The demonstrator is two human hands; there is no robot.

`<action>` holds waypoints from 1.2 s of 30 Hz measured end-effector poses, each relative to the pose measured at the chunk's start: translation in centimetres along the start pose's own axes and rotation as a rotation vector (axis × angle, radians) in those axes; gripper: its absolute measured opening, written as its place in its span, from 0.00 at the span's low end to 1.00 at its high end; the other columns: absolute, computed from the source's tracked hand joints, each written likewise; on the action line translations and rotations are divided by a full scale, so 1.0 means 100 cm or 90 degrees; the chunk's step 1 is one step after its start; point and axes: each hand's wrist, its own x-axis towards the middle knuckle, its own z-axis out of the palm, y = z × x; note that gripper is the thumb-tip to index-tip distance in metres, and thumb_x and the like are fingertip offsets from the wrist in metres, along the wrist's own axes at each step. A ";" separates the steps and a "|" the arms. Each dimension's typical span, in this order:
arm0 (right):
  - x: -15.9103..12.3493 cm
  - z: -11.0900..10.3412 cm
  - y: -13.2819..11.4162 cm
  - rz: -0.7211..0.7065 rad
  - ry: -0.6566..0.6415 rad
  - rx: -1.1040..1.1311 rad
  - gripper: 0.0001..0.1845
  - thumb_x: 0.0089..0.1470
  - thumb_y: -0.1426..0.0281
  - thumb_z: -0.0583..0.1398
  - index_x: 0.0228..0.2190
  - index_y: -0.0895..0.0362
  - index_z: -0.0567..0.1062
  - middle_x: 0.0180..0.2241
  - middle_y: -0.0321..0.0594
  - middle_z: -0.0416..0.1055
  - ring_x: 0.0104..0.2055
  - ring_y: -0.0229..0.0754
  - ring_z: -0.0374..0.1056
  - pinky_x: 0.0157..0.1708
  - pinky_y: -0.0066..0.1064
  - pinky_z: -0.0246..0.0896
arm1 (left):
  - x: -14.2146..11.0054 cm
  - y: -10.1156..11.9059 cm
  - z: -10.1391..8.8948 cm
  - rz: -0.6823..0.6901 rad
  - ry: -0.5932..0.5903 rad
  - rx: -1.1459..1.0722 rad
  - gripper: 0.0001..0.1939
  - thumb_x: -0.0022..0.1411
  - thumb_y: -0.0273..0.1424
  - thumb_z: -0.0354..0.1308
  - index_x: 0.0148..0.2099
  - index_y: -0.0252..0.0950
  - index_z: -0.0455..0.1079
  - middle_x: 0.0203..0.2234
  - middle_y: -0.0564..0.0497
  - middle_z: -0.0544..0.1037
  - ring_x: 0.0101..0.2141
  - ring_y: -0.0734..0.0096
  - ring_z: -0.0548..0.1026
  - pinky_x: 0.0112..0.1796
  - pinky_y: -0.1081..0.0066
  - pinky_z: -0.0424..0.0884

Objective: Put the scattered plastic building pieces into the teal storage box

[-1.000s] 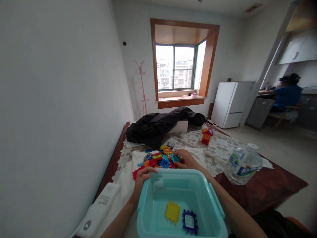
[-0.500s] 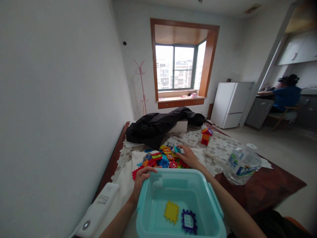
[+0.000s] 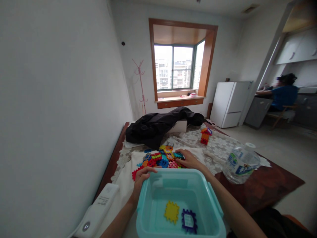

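A turquoise plastic bin (image 3: 183, 181) sits close in front of me, with a yellow notched building piece (image 3: 171, 212) and a purple-framed piece with a white window (image 3: 189, 221) on its floor. My left hand (image 3: 143, 177) grips the bin's far left corner, fingers over the rim. Beyond the bin lies a heap of colourful interlocking building pieces (image 3: 163, 162). At the heap's right side my right hand (image 3: 189, 160) has its fingers closed around a teal building piece (image 3: 178, 155). Part of that piece is hidden by the fingers.
A large clear plastic bottle (image 3: 241, 165) stands to the right. Farther back are a small built block house (image 3: 205, 136) and a black cloth (image 3: 158, 125). A white device (image 3: 101, 208) lies at left beside the wall. A person in blue (image 3: 284, 96) sits in the far room.
My right hand has lowered slightly with the teal piece, which now lies flatter against the heap. My left hand stays on the bin's rim.
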 end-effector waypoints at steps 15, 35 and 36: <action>0.002 -0.029 -0.029 0.036 0.118 0.470 0.34 0.48 0.35 0.67 0.38 0.51 0.73 0.45 0.45 0.78 0.49 0.55 0.75 0.53 0.47 0.70 | 0.000 -0.002 -0.001 -0.005 0.005 -0.019 0.12 0.54 0.36 0.63 0.35 0.36 0.84 0.45 0.40 0.88 0.51 0.40 0.81 0.53 0.54 0.72; 0.003 0.016 0.027 0.020 0.028 -0.015 0.22 0.61 0.64 0.62 0.55 0.54 0.79 0.54 0.51 0.81 0.55 0.56 0.76 0.60 0.50 0.67 | 0.002 0.003 0.001 -0.009 -0.010 -0.010 0.13 0.51 0.37 0.63 0.34 0.37 0.85 0.43 0.41 0.89 0.50 0.39 0.82 0.54 0.51 0.73; 0.002 0.015 0.026 0.014 0.028 -0.010 0.21 0.61 0.64 0.62 0.54 0.55 0.80 0.53 0.51 0.81 0.54 0.56 0.76 0.59 0.49 0.68 | 0.002 0.003 0.001 -0.010 -0.007 -0.008 0.13 0.51 0.37 0.63 0.34 0.37 0.85 0.43 0.41 0.89 0.50 0.39 0.82 0.54 0.51 0.73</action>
